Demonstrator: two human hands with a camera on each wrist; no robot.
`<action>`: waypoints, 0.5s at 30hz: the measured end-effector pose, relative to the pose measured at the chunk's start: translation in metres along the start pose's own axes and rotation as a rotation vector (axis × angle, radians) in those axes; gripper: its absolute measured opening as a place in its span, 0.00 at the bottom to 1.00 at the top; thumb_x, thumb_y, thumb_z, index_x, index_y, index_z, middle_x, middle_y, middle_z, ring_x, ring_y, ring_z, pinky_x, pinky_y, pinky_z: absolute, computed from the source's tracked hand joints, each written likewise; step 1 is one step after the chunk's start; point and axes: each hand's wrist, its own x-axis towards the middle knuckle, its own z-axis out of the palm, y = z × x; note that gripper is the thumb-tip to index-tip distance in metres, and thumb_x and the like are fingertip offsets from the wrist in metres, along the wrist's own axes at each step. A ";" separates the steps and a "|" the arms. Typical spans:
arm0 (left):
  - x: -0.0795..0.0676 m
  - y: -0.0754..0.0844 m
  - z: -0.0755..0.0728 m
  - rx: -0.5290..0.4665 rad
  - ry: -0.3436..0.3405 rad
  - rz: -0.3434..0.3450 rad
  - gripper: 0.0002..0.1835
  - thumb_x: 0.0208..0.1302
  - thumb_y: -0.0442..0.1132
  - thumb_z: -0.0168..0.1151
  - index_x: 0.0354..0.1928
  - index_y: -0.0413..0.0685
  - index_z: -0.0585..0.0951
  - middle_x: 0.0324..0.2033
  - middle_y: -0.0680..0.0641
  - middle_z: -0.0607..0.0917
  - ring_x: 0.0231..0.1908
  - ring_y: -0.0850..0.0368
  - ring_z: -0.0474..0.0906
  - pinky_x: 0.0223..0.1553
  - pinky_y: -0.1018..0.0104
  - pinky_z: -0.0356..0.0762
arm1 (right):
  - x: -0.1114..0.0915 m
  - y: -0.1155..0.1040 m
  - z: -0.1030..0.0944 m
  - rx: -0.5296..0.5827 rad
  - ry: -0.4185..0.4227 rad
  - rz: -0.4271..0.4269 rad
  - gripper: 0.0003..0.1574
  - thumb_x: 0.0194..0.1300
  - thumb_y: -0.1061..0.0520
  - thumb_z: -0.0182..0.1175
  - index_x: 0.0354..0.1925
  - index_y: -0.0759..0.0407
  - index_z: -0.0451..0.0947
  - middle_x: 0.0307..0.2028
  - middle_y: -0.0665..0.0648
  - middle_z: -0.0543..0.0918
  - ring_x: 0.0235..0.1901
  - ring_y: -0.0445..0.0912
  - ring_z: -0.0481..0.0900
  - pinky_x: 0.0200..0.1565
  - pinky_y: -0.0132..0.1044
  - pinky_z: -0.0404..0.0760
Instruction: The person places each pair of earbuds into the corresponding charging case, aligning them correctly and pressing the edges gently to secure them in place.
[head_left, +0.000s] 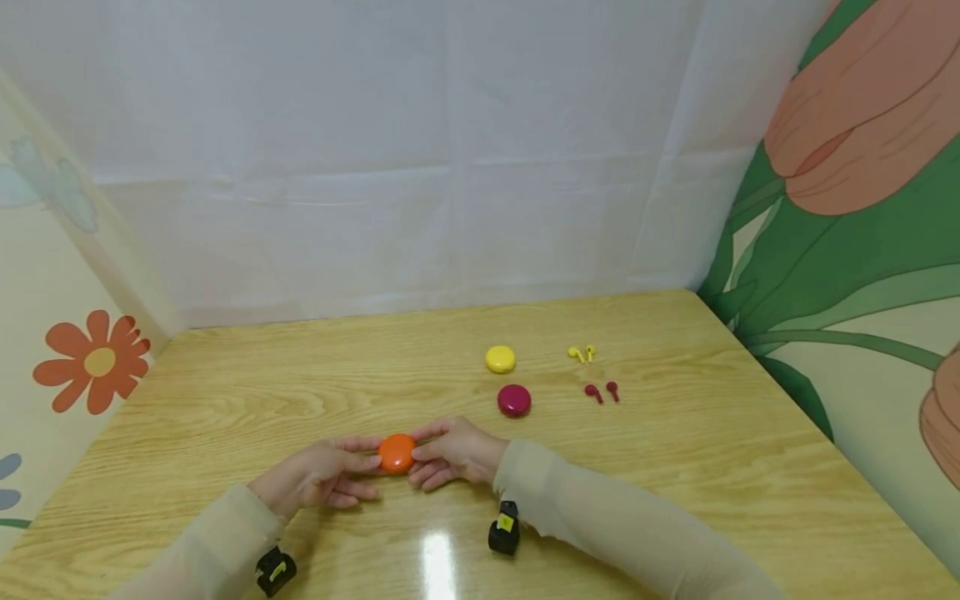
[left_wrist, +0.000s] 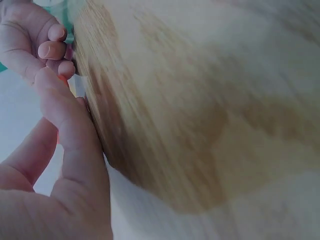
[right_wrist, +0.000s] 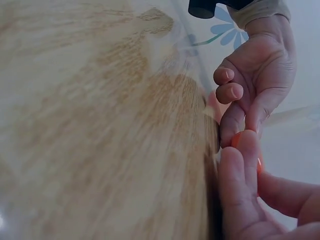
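An orange round case (head_left: 397, 454), glossy and apparently closed, is between my two hands near the front of the table. My left hand (head_left: 330, 475) pinches its left edge between thumb and fingertips. From the opposite side, my right hand (head_left: 457, 454) holds the right edge in the same way. Fingers cover most of the case in both wrist views; only slivers of orange (right_wrist: 259, 165) show there. Beyond my right hand lie a dark pink round case (head_left: 514, 401) and a yellow round case (head_left: 501, 359).
A pair of yellow earbuds (head_left: 577, 354) lies right of the yellow case, and a pair of dark pink earbuds (head_left: 593, 392) right of the pink one. A white cloth (head_left: 450, 208) hangs along the back edge of the wooden table (head_left: 300, 375). Flower-patterned panels flank both sides.
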 end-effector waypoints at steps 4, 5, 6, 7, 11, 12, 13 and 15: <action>0.001 -0.001 -0.001 -0.005 -0.010 0.001 0.26 0.70 0.34 0.57 0.67 0.36 0.65 0.40 0.45 0.87 0.27 0.57 0.85 0.29 0.67 0.81 | 0.000 -0.001 0.001 -0.029 0.009 0.003 0.19 0.68 0.68 0.57 0.57 0.68 0.74 0.32 0.67 0.85 0.24 0.46 0.84 0.31 0.40 0.84; 0.001 -0.001 -0.001 -0.010 -0.014 -0.001 0.25 0.70 0.34 0.57 0.66 0.36 0.67 0.40 0.45 0.87 0.27 0.58 0.85 0.29 0.67 0.81 | 0.001 -0.001 0.000 -0.033 0.008 0.006 0.19 0.68 0.67 0.56 0.57 0.68 0.74 0.32 0.67 0.85 0.24 0.46 0.84 0.31 0.40 0.84; 0.001 -0.001 -0.001 -0.012 -0.016 -0.003 0.24 0.70 0.34 0.57 0.65 0.36 0.68 0.39 0.46 0.88 0.27 0.58 0.85 0.28 0.67 0.82 | 0.001 -0.001 0.000 -0.038 0.004 0.009 0.19 0.69 0.67 0.56 0.57 0.68 0.74 0.31 0.66 0.85 0.24 0.47 0.84 0.31 0.41 0.84; 0.002 -0.002 -0.001 -0.012 -0.021 -0.005 0.24 0.70 0.35 0.57 0.65 0.37 0.69 0.39 0.46 0.88 0.27 0.58 0.85 0.28 0.67 0.82 | 0.001 -0.001 0.000 -0.042 -0.001 0.013 0.19 0.69 0.67 0.56 0.57 0.68 0.74 0.31 0.66 0.85 0.25 0.47 0.84 0.31 0.41 0.84; 0.001 -0.002 -0.001 -0.007 -0.018 -0.028 0.22 0.70 0.36 0.58 0.63 0.38 0.70 0.38 0.47 0.88 0.26 0.59 0.85 0.28 0.67 0.81 | 0.000 -0.002 -0.002 -0.051 -0.020 0.023 0.19 0.69 0.66 0.56 0.57 0.69 0.73 0.32 0.67 0.85 0.27 0.49 0.85 0.33 0.42 0.84; 0.001 -0.002 -0.001 -0.002 -0.018 -0.030 0.22 0.70 0.36 0.58 0.63 0.38 0.70 0.38 0.47 0.88 0.26 0.59 0.85 0.29 0.67 0.81 | 0.001 -0.003 -0.002 -0.055 -0.024 0.026 0.19 0.69 0.66 0.56 0.58 0.69 0.73 0.33 0.67 0.85 0.27 0.49 0.85 0.33 0.42 0.84; 0.000 -0.002 -0.001 0.003 -0.020 -0.031 0.23 0.70 0.37 0.58 0.64 0.38 0.69 0.38 0.47 0.88 0.27 0.58 0.85 0.29 0.67 0.81 | 0.001 -0.003 -0.002 -0.059 -0.026 0.026 0.19 0.69 0.66 0.56 0.57 0.69 0.73 0.33 0.67 0.85 0.27 0.49 0.85 0.33 0.42 0.84; 0.000 -0.002 -0.001 0.013 -0.021 -0.034 0.24 0.70 0.37 0.57 0.65 0.37 0.67 0.39 0.47 0.88 0.28 0.56 0.85 0.29 0.66 0.82 | 0.000 -0.003 -0.002 -0.066 -0.029 0.025 0.19 0.69 0.66 0.56 0.57 0.69 0.73 0.33 0.68 0.85 0.27 0.49 0.85 0.33 0.42 0.84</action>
